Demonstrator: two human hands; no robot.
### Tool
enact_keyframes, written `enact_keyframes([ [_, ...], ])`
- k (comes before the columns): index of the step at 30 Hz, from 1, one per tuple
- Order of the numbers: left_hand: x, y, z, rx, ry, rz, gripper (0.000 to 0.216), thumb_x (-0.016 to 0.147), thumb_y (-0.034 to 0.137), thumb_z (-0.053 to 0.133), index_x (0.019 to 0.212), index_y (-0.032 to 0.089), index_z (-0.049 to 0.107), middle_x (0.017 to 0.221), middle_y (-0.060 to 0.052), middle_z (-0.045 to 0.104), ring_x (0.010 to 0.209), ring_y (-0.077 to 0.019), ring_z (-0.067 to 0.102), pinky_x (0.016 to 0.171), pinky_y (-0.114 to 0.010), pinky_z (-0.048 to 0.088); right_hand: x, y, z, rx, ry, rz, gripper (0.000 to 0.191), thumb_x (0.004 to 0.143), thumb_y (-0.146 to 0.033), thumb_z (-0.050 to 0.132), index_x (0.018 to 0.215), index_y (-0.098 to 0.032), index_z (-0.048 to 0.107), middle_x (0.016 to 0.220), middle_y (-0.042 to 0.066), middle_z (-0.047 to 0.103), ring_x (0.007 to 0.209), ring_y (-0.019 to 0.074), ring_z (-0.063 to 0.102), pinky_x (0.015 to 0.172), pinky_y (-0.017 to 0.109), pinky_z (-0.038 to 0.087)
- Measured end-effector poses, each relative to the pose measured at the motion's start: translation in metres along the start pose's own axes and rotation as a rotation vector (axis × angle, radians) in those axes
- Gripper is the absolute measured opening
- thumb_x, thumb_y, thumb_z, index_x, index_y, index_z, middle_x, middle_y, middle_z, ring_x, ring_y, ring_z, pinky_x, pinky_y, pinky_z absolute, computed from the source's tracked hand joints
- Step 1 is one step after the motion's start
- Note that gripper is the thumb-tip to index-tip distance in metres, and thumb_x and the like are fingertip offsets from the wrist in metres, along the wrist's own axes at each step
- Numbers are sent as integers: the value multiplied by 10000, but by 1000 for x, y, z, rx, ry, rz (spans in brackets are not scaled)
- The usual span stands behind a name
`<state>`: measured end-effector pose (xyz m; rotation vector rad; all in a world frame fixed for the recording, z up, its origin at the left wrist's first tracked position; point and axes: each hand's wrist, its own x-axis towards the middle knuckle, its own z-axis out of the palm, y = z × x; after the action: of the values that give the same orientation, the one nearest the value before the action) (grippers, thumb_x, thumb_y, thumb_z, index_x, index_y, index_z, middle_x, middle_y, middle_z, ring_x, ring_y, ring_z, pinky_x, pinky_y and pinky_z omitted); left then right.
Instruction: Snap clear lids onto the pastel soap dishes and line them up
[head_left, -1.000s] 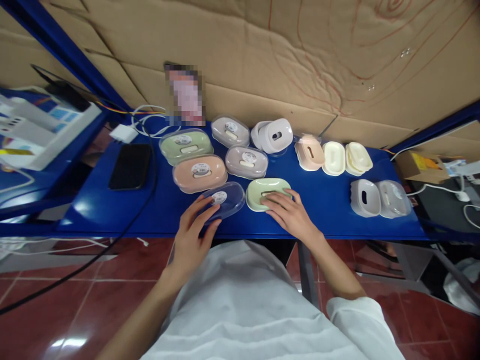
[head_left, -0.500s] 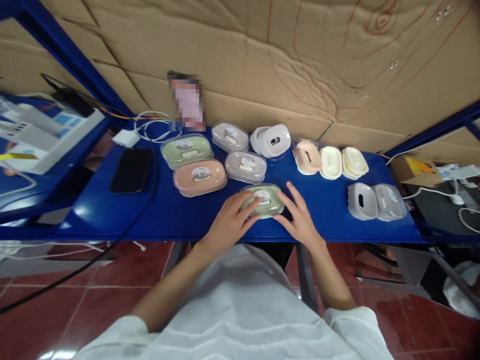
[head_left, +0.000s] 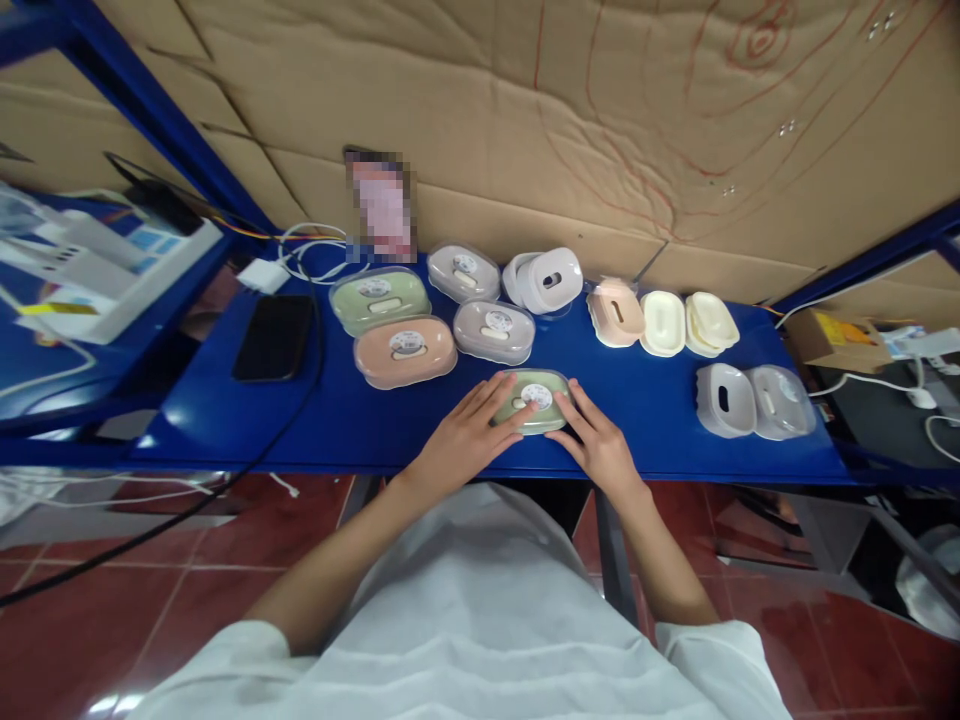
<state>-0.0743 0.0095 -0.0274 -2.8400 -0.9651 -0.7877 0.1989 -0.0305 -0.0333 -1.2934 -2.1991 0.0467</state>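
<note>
A green soap box (head_left: 553, 382) with a clear lid and a round sticker lies on the blue table in front of me. My left hand (head_left: 474, 432) grips its left end, and one finger reaches onto the lid by the sticker. From the other side my right hand (head_left: 596, 440) holds the right end, fingers along the edge and over the top. Just behind it sits a grey lidded soap box (head_left: 491, 345). Left of that, a pink lidded soap box (head_left: 375, 362) lies in front of a larger-looking green lidded one (head_left: 397, 287).
Along the back stand another grey lidded box (head_left: 463, 272), stacked white parts (head_left: 555, 280), a peach part (head_left: 617, 312) and cream trays (head_left: 663, 323). Grey pieces (head_left: 726, 402) lie at right. A phone (head_left: 274, 338) and a black cable (head_left: 319, 340) are at left; cardboard (head_left: 525, 120) rises behind.
My right hand's fingers have closed in further over the lid. The box between my hands has turned slightly, its sticker now further right. The view has shifted a little.
</note>
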Motion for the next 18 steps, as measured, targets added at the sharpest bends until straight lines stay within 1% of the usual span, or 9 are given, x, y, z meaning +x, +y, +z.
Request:
enact_keyframes([
  [5,-3,-1,2,-2,28,18,609,1034,312,693,1611,261,504,1705,-200,445,1595,-362,429,1259,-538,479,-5,-2,3,-7,28,-11,834,1026,-303,721,1729,-371,276,1746,81,383,1508,299,546,1240,434,525],
  [10,-4,-5,5,-108,46,22,592,1034,274,691,1601,283,520,1726,-168,422,1620,-347,383,1273,-556,464,-9,-1,7,-42,79,-22,748,1007,-348,747,1681,-342,423,1678,113,492,1414,318,644,1157,429,599],
  [13,-5,-9,5,-187,61,20,633,1050,274,667,1646,282,453,1708,-152,456,1619,-320,391,1279,-551,461,-9,-1,5,-105,104,-52,714,990,-353,772,1645,-333,488,1614,121,578,1371,305,682,1130,411,624],
  [15,-5,-13,4,-249,66,14,645,1071,293,638,1671,269,404,1680,-144,500,1616,-297,401,1275,-537,471,-7,-1,2,-127,108,-87,724,979,-348,787,1640,-326,495,1594,130,600,1419,313,643,1171,451,596],
  [18,-6,-18,3,-306,51,12,606,1086,322,614,1658,273,421,1667,-130,521,1616,-287,403,1259,-537,492,-1,-2,-1,-97,48,-120,767,982,-330,783,1669,-329,441,1665,130,519,1573,351,455,1272,599,467],
])
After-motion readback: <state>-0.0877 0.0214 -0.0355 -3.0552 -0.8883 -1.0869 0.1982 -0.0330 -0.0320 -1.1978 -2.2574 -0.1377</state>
